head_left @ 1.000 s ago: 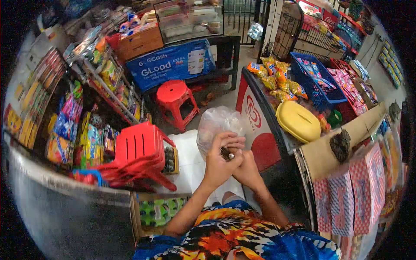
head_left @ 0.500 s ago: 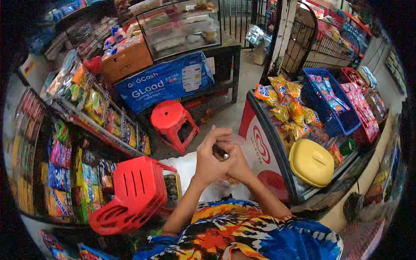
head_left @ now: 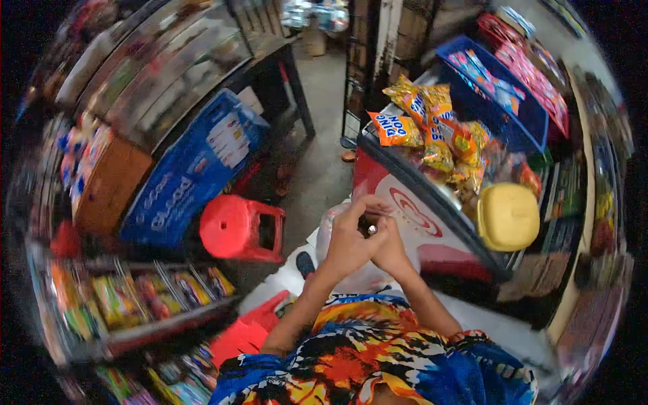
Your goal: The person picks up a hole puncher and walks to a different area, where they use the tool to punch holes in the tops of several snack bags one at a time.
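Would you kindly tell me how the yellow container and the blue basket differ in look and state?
The yellow container is compact with rounded corners; the blue basket is longer and looks larger.
The yellow container's top is closed; the blue basket is open, showing blue-and-pink packets inside.
Both sit close to the orange-and-yellow snack packets.

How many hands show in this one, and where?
2: the left hand, near the picture's centre over the translucent plastic bag, and the right hand, close beside it. Some fingers are hidden; no other person's hand can be made out.
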Demonstrator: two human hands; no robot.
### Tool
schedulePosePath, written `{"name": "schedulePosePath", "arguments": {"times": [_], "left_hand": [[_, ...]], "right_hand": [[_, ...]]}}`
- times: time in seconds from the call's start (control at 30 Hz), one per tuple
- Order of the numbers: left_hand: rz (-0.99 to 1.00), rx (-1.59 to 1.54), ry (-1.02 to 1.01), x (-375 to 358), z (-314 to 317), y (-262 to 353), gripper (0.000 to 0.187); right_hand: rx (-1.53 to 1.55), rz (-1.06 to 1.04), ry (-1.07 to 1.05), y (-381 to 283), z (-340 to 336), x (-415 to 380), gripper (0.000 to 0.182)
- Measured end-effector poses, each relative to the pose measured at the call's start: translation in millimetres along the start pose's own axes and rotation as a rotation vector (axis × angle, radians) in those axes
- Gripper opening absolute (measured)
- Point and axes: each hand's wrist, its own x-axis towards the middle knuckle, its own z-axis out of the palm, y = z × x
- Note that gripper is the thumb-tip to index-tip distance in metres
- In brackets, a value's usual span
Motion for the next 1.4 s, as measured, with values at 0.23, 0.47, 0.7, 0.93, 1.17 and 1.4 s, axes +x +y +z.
{"name": "schedulePosePath", "arguments": {"times": [0.23, 0.47, 0.7, 0.93, 1.17, 1.4], "left_hand": [[-0.023, -0.059, -0.293, 51.8, -94.9, -32.7, 0.024], [0.069, -0.112, -0.429, 61.2, -107.8, -37.4, 0.033], [0.016, -0.394, -0.573, 52.7, -119.1, -61.6, 0.052], [-0.326, -0.616, -0.7, 148.8, -118.7, -127.5, 0.02], [-0.34, -0.158, -1.061, 265.3, -118.4, -203.9, 0.016], [0.039, 0.32, -1.677, 247.9, -57.0, -325.9, 0.028]], "right_hand": [[-0.106, 0.028, 0.349, -5.5, 90.7, 48.6, 0.023], [-0.224, 0.048, 0.478, -7.5, 111.9, 44.3, 0.029], [-0.273, -0.093, 0.498, 30.4, 111.2, 38.9, 0.021], [-0.251, -0.08, 0.796, 55.2, 95.6, 92.9, 0.02], [-0.427, 0.209, 1.242, 123.2, 66.3, 156.6, 0.026], [-0.311, 0.634, 1.876, 198.2, 108.1, 82.3, 0.02]]}}
